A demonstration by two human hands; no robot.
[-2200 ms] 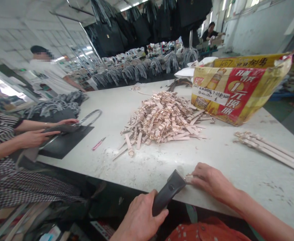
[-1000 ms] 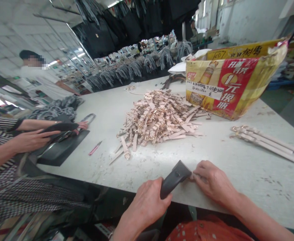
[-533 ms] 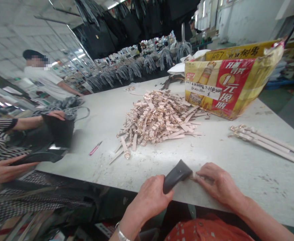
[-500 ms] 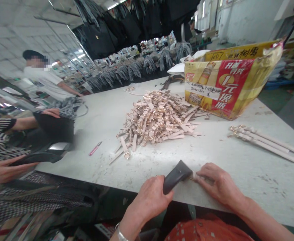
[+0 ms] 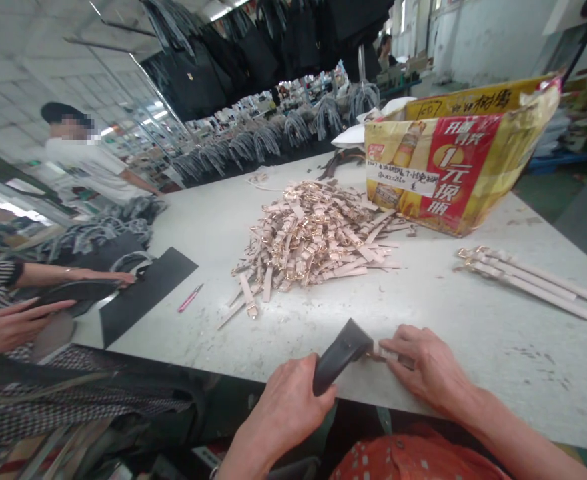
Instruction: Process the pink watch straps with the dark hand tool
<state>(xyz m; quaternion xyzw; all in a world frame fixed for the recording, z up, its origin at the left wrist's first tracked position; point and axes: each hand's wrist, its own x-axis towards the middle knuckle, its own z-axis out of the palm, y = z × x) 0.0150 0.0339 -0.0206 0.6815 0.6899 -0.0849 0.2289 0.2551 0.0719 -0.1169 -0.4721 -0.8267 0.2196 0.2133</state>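
Near the front edge of the table, my left hand [image 5: 293, 393] is closed round a dark, flat leather-like piece [image 5: 343, 353] that tilts up to the right. My right hand [image 5: 426, 367] pinches a small buckle strap [image 5: 381, 352], pale with a bit of metal, right against the dark piece's end; most of it is hidden by my fingers. Beyond my hands lies a heap of pale buckle straps [image 5: 308, 233] with gold-coloured buckles. A few more buckle straps [image 5: 528, 280] lie side by side on the right.
A yellow and red cardboard box [image 5: 453, 167] stands at the back right of the white table [image 5: 213, 240]. A pink-handled tool [image 5: 191, 298] lies left of the heap. At the left, a co-worker's hands [image 5: 23, 323] handle dark pieces beside a black panel [image 5: 148, 293]. Dark bags [image 5: 208, 87] hang behind.
My hands and the dark piece have shifted slightly left in view, still together. The co-worker's black panel, lifted before, now lies flat on the table.
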